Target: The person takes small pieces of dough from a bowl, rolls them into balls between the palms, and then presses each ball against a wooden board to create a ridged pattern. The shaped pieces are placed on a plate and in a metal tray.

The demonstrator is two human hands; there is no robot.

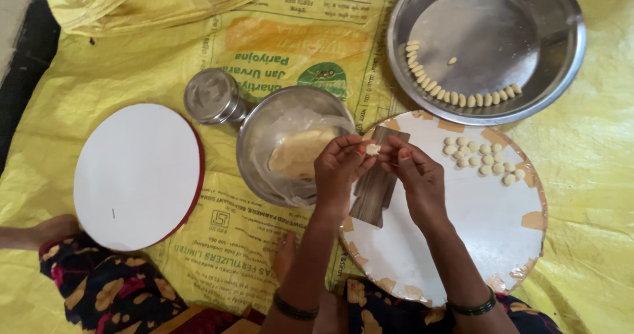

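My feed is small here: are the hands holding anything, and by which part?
Yes. A small pale dough piece is pinched between the fingertips of the left hand and right hand, gripped at its two sides, above the round white board.

yellow printed sack mat point(99, 70), white red-rimmed board point(135, 175), silver plate point(561, 50), pale dough balls point(482, 159)

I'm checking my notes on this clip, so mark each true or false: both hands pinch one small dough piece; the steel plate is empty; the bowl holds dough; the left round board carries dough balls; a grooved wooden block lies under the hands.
1. Left hand and right hand pinch one small dough piece: true.
2. The steel plate is empty: false; shaped pieces line its rim.
3. The bowl holds dough: true.
4. The left round board carries dough balls: false; they sit on the right board.
5. A grooved wooden block lies under the hands: true.
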